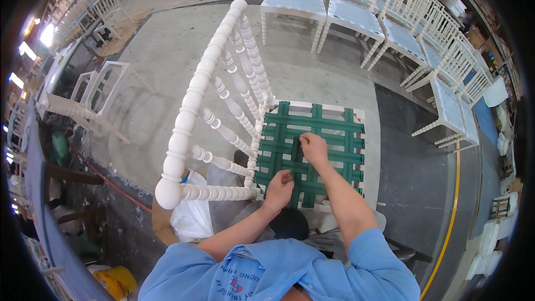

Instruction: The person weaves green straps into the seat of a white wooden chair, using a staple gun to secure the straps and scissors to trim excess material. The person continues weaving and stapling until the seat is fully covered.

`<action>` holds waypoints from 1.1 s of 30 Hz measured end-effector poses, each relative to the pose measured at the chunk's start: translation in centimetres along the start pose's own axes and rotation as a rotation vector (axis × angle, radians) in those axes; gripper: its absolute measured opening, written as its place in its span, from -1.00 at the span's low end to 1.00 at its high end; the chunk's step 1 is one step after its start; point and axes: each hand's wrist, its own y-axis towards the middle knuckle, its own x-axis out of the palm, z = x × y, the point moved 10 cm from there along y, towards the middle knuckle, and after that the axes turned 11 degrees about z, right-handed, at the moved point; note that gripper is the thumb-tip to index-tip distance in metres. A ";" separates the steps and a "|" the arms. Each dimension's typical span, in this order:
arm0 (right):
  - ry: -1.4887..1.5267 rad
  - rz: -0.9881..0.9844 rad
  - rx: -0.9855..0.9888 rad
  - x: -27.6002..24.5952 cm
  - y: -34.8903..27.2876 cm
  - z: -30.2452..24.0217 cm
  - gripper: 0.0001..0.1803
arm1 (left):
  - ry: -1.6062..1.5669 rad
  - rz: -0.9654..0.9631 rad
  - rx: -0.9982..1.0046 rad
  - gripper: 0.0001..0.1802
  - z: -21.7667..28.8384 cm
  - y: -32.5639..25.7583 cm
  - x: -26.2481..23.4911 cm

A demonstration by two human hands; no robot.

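In front of me stands a white wooden chair [189, 100] with a turned, beaded back at the left of its seat. Green webbing straps [341, 125] criss-cross the seat frame in an over-and-under weave, with gaps between them. My right hand [314, 149] is over the middle of the seat, its fingers pinched on a strap running toward me. Nearer my body, my left hand [280, 190] is closed with fingertips together at the same strap. The left fingers partly hide what they grip.
Rows of white chairs [395, 33] with pale covered seats curve along the far right. A pale chair frame [95, 100] lies at the left. Beside the chair back sits a white plastic bag [191, 212]; a yellow bucket [114, 282] is at lower left.
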 end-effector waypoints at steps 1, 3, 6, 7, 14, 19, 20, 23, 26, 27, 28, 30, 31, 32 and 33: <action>-0.025 -0.023 0.036 0.0 0.8 0.1 -0.76 | -0.236 -0.046 -0.082 -0.39 0.4 0.6 0.6; -0.013 0.002 -0.010 -0.3 2.2 -0.9 -0.77 | -0.661 -0.172 -0.391 -0.41 0.7 2.5 3.0; 0.038 -0.025 0.022 0.0 3.3 -0.7 -0.78 | -0.981 -0.134 -0.475 -0.49 2.7 6.7 4.7; 0.060 -0.040 0.044 0.3 3.4 -0.4 -0.78 | -1.062 -0.092 -0.562 -0.50 2.3 7.8 5.2; 0.068 -0.055 -0.073 0.7 2.9 0.6 -0.74 | -1.225 -0.151 -0.541 -0.58 2.5 12.9 7.6; 0.058 -0.025 0.035 0.4 3.0 2.9 -0.71 | -1.256 0.005 -0.615 -0.58 1.9 14.7 7.8; 0.047 0.026 0.027 -0.2 3.3 3.0 -0.70 | -1.283 0.009 -0.612 -0.57 2.0 14.9 7.8; -0.003 0.063 0.060 -0.5 4.4 3.4 -0.70 | -1.318 0.011 -0.634 -0.56 2.1 15.5 7.9; -0.053 -0.042 0.183 0.9 5.4 4.3 -0.70 | -1.283 0.009 -0.653 -0.55 1.6 15.9 8.0; -0.096 -0.098 0.276 1.6 5.4 5.0 -0.69 | -1.224 0.053 -0.730 -0.55 0.6 15.7 8.1; -0.075 -0.085 0.236 1.9 5.8 4.4 -0.71 | -1.266 -0.004 -0.655 -0.55 1.3 16.1 8.1; -0.129 -0.088 0.290 2.6 6.0 4.7 -0.73 | -1.241 0.016 -0.714 -0.55 0.6 16.0 8.2; -0.062 -0.082 0.317 3.0 6.1 4.7 -0.74 | -1.271 -0.034 -0.648 -0.55 1.3 16.2 8.1; -0.033 -0.093 0.393 3.5 6.0 5.3 -0.76 | -1.271 -0.038 -0.645 -0.56 1.4 16.2 8.1; -0.038 -0.088 0.502 3.6 5.7 6.3 -0.77 | -1.240 0.004 -0.717 -0.56 0.9 16.0 8.1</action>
